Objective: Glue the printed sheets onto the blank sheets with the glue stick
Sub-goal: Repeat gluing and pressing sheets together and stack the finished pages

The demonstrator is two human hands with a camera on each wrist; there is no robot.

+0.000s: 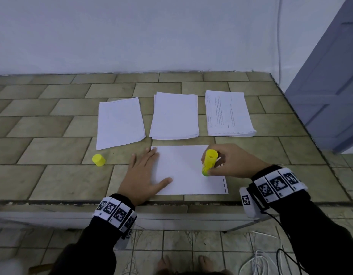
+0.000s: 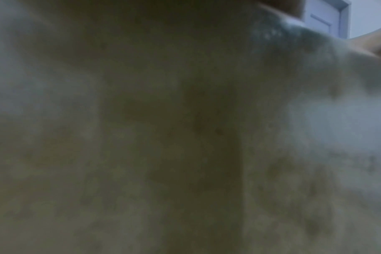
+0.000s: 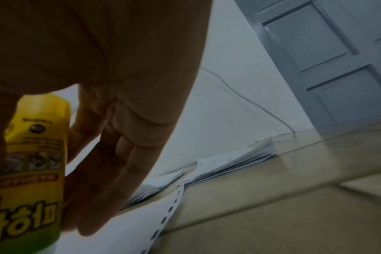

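Tiled counter (image 1: 52, 181) against a pale wall, gluing under way.

Left hand (image 1: 143, 175) lies flat, fingers straight and spread, pressing the left edge of the near sheet (image 1: 183, 175). Right hand (image 1: 229, 161) grips the yellow glue stick (image 1: 209, 162), its lower end touching that sheet's right part. Yellow cap (image 1: 98, 160) sits well left. Farther back lie three stacks: left stack (image 1: 120, 122), blank stack (image 1: 174, 116), printed stack (image 1: 228, 114).

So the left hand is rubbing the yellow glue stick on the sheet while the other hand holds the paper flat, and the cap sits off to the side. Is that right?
Not quite: the head view shows the right hand gripping the glue stick on the sheet, while the left hand lies flat holding the paper. The cap does sit off to the side.
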